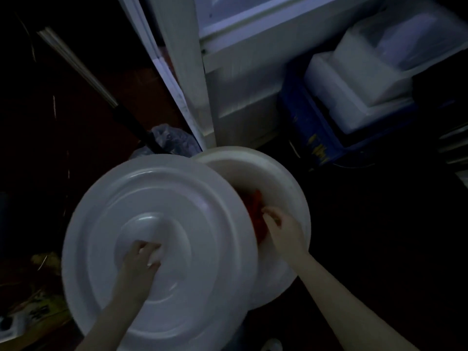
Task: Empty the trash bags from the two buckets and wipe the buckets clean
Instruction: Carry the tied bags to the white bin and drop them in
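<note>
The room is dark. At the bottom of the frame, 2 bare arms reach up into the picture. The left hand point(141, 257) sits low and left of the middle, with its fingers curled round the knob in the middle of a big round white lid point(162, 249). The lid is tilted and covers most of the lower left of the frame.

Just to the right, the lid's edge hides part of a white bucket point(291, 188). The bucket's open mouth shows near the middle of the frame. The right hand point(278, 224) reaches inside it, and its fingers pinch a red bag point(255, 211) that lies in the bucket.

A little farther up, just above the lid, there is a crumpled grey plastic bag point(172, 138). A dark stick with a pale upper part point(76, 62) runs from there to the upper left. I cannot tell what it is.

In the upper middle stands a white cabinet point(228, 79). To its right, in the upper right of the frame, a blue crate point(311, 133) holds white foam blocks point(354, 79).
</note>
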A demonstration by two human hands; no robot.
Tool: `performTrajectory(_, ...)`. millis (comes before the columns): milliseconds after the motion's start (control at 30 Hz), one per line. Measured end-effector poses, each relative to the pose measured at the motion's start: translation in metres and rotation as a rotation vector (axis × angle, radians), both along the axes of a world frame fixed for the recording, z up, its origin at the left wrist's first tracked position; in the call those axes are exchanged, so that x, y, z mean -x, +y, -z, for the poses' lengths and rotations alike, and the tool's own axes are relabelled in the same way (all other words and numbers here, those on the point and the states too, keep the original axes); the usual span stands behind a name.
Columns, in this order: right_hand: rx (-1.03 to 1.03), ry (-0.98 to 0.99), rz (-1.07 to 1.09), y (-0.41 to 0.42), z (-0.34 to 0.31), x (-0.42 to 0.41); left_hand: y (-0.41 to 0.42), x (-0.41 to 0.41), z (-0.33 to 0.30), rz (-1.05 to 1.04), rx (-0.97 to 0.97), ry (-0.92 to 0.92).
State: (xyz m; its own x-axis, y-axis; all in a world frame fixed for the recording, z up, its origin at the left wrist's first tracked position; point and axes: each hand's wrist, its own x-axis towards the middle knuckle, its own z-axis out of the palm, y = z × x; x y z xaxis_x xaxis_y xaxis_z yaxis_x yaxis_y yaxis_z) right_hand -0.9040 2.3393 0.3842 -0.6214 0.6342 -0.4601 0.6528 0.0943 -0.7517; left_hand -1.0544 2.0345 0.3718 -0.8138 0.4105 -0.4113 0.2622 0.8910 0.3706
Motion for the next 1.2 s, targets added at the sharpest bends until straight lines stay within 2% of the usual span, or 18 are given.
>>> performTrajectory(67, -0.046, -0.004, -0.015, 0.0, -0.004, -0.016, 0.033, 0.0, 0.018, 0.071, -0.006, -0.026)
performTrajectory(267, -0.145, -0.251, 0.066, 0.02, 0.036, -0.049, 0.123, -0.007, 0.067, 0.282, 0.009, -0.04)
performTrajectory(433, -0.1, -0.388, 0.153, 0.05, 0.074, -0.063, 0.177, -0.018, 0.096, 0.429, 0.077, -0.041)
performTrajectory(667, 0.087, -0.39, 0.151, 0.07, 0.106, -0.053, 0.198, -0.026, 0.12, 0.437, 0.139, -0.028)
performTrajectory(867, -0.026, -0.472, -0.005, 0.069, 0.117, -0.053, 0.216, -0.026, 0.121, 0.41, 0.192, -0.053)
performTrajectory(967, -0.009, -0.505, -0.023, 0.07, 0.111, -0.052, 0.221, -0.025, 0.117, 0.42, 0.257, -0.069)
performTrajectory(1200, -0.052, -0.418, -0.124, 0.072, 0.079, -0.036, 0.213, -0.017, 0.093, 0.462, 0.214, -0.126)
